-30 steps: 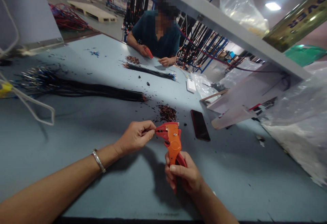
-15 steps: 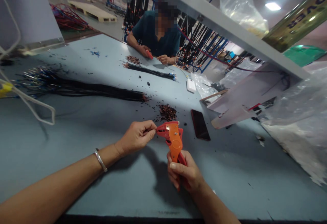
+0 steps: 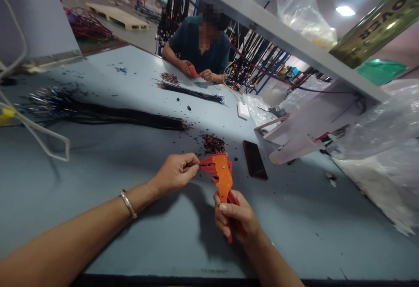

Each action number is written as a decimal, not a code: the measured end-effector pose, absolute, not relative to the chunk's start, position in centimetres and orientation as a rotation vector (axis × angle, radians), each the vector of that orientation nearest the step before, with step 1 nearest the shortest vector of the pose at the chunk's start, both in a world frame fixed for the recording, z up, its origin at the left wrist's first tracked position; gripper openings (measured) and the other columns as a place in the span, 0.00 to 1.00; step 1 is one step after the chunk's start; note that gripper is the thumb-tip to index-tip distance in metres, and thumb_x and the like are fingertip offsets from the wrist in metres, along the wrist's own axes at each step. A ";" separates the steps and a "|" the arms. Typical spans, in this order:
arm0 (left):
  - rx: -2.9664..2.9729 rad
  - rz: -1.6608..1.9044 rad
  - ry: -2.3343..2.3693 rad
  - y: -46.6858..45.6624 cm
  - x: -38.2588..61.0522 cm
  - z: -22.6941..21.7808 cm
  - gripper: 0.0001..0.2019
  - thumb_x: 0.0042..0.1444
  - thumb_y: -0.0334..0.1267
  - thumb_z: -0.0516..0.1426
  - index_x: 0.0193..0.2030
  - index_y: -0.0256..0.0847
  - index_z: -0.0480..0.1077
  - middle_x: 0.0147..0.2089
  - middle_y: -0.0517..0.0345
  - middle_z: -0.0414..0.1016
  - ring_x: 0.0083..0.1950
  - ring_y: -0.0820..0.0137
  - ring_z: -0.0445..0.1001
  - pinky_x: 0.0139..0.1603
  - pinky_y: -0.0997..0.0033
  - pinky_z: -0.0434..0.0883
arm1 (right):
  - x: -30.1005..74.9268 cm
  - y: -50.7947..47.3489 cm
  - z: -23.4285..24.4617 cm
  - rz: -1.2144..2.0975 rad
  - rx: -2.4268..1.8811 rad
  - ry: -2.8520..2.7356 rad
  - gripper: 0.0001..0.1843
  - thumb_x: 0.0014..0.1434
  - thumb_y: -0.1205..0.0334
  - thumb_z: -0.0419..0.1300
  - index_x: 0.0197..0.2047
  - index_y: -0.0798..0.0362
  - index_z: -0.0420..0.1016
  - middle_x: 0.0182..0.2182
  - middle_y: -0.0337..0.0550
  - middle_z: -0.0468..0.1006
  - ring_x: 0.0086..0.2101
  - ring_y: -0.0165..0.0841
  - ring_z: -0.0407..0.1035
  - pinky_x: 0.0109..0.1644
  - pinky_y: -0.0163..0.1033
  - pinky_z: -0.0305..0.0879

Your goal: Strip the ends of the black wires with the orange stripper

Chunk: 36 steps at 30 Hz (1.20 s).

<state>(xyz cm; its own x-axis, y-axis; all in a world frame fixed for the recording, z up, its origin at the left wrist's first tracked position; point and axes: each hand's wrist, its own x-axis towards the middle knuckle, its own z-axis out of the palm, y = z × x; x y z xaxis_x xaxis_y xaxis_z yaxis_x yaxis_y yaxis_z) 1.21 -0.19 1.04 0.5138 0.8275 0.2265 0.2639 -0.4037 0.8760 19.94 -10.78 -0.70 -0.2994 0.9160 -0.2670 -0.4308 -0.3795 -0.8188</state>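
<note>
My right hand [image 3: 237, 217] is wrapped round the grips of an orange and red wire stripper [image 3: 223, 173], its jaws turned to the left. At those jaws, my left hand [image 3: 178, 171] pinches a thin dark wire between thumb and forefinger; most of it is hidden by the fingers. Just beyond the tool lies a heap of short black and copper-coloured scraps [image 3: 212, 143]. A long bundle of black wires [image 3: 131, 117] rests farther left, with copper-coloured ends on its right and blue and silvery ends on its left.
A phone [image 3: 255, 160] and a white box [image 3: 242, 110] lie to the right. Across the table [image 3: 147, 243], a person [image 3: 199, 46] holds a red tool near a smaller wire bundle [image 3: 191, 93]. A white cable [image 3: 49, 145] loops at left; plastic sheeting [image 3: 382, 147] covers the right side.
The view has shifted slightly. The stripper's grips look a little farther apart at the bottom; my left hand stays pinched at the jaws. The person opposite has brought their hands slightly closer together.
</note>
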 end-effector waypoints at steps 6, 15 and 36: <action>1.964 0.842 0.929 0.0 1.3 1.0 0.09 0.52 0.37 0.50 0.26 0.36 0.65 0.20 0.66 0.59 0.23 0.76 0.57 0.25 0.79 0.56 | 20.2 -10.4 -0.6 1.831 -0.919 -0.730 0.11 0.47 0.62 0.66 0.29 0.57 0.67 0.14 0.31 0.66 0.10 0.21 0.57 0.13 0.26 0.54; 1.982 0.857 0.976 0.0 1.7 0.3 0.09 0.54 0.36 0.50 0.26 0.36 0.66 0.21 0.64 0.62 0.24 0.76 0.59 0.26 0.77 0.57 | 21.5 -9.7 -0.5 1.914 -0.889 -0.639 0.09 0.46 0.64 0.63 0.32 0.57 0.70 0.15 0.32 0.66 0.10 0.21 0.55 0.14 0.28 0.53; 1.689 1.003 0.973 -0.3 1.0 0.8 0.11 0.55 0.40 0.54 0.28 0.35 0.69 0.24 0.62 0.68 0.28 0.75 0.64 0.30 0.76 0.62 | 20.9 -10.2 0.5 1.635 -0.981 -1.109 0.20 0.49 0.60 0.65 0.44 0.56 0.67 0.32 0.44 0.74 0.30 0.36 0.72 0.31 0.39 0.69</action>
